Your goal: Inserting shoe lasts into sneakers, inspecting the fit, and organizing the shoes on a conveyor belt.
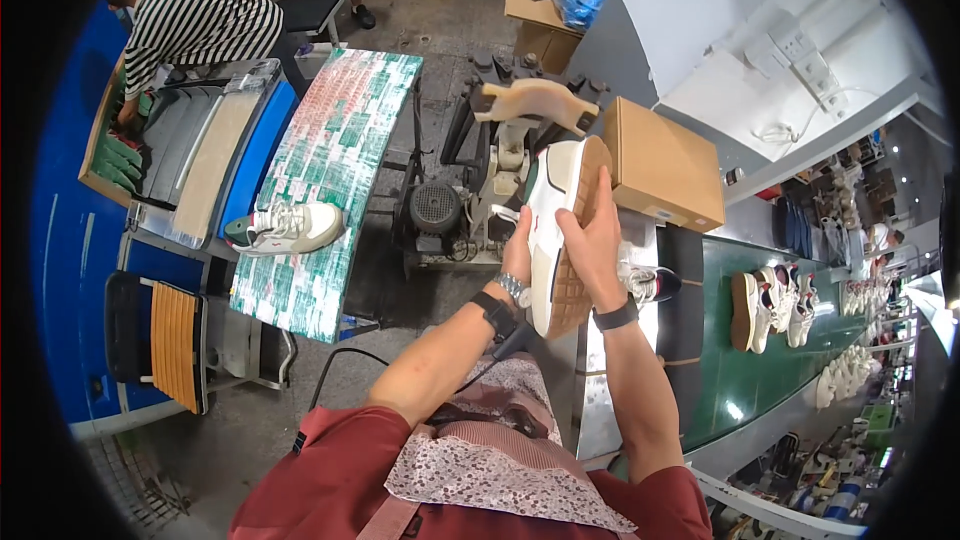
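Machine [510, 145] beyond shoe [548, 230], carton [665, 165] right, room left

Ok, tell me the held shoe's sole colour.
The sole is brown; the head view shows it.

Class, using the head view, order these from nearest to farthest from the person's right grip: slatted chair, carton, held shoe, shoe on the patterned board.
1. Held shoe: touching the right grip.
2. Carton: just beyond, upper right.
3. Shoe on the patterned board: well to the left.
4. Slatted chair: far left, lower down.
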Tool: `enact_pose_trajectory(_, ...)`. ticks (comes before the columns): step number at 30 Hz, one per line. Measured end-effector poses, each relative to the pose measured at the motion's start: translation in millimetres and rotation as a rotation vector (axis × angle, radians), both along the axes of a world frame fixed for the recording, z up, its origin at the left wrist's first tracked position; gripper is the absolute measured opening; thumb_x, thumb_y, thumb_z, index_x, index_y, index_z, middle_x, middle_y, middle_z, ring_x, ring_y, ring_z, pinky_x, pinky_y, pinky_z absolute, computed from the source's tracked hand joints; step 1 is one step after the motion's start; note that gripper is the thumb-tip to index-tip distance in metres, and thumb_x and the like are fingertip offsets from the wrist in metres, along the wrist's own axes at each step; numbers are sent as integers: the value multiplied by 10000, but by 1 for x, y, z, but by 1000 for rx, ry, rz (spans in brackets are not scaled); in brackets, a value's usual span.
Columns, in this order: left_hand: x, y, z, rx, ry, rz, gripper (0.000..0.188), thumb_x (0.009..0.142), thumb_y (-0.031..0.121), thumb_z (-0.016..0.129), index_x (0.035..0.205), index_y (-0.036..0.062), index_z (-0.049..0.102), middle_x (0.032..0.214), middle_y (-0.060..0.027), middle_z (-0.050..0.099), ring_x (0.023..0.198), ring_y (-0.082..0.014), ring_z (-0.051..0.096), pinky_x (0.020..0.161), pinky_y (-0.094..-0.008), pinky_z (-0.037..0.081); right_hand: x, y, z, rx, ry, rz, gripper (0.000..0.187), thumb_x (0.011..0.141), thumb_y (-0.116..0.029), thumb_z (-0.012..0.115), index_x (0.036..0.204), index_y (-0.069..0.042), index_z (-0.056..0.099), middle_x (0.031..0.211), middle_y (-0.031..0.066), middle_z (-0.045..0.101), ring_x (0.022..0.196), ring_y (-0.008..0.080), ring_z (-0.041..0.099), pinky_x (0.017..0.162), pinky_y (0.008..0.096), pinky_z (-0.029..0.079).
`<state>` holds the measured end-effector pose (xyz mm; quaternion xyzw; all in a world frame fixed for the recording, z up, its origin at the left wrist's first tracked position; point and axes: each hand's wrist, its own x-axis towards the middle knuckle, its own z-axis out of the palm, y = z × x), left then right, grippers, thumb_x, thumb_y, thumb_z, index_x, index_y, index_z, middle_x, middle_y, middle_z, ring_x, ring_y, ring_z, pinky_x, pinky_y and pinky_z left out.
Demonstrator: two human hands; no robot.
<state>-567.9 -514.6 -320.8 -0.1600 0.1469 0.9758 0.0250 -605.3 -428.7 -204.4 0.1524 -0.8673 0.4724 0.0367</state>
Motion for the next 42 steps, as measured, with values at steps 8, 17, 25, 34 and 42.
enact_pose_trajectory(8, 9, -18, 0, 286, 140, -194, 688, 1050, 597, 396, 1502, 79, 436, 1449, -174, 541, 1275, -297, 580, 1098, -460, 469, 1, -59, 36, 675, -22, 67, 1116, 771, -447, 775, 1610, -42, 161, 1225, 348, 500, 936, 541, 631, 825, 542, 540)
enact_pose_trajectory(17, 91, -40, -31, -5, -14, -364, 675, 1065, 568, 367, 1527, 78, 401, 1504, -107, 517, 1360, -285, 528, 1117, -461, 451, 45, -41, 14, 489, 128, 24, 1044, 774, -403, 760, 1592, -41, 222, 1250, 295, 493, 924, 503, 648, 776, 522, 561)
enact_pose_trajectory(25, 38, -32, -4, 247, 200, -348, 728, 1023, 625, 457, 1507, 82, 454, 1407, -137, 595, 1218, -258, 624, 1039, -409, 505, 59, -34, 3, 355, 214, -28, 1091, 739, -302, 811, 1592, -3, 199, 1388, 324, 432, 1187, 506, 544, 953, 517, 503)
enact_pose_trajectory(34, 51, -26, -20, 282, 189, -318, 689, 1042, 560, 471, 1530, 77, 424, 1458, -137, 548, 1295, -257, 564, 1100, -395, 455, 90, -38, 9, 281, 274, -79, 1100, 712, -146, 812, 1594, 5, 171, 1461, 330, 389, 1307, 507, 453, 1096, 510, 394)
enact_pose_trajectory(42, 140, -83, 4, -424, 175, -569, 690, 996, 537, 586, 1473, 49, 487, 1369, -120, 616, 1246, -187, 593, 1086, -333, 439, 105, 36, -36, -608, -313, -98, 492, 1057, -246, 420, 1466, 27, 437, 1317, 171, 587, 1195, 252, 609, 997, 387, 509)
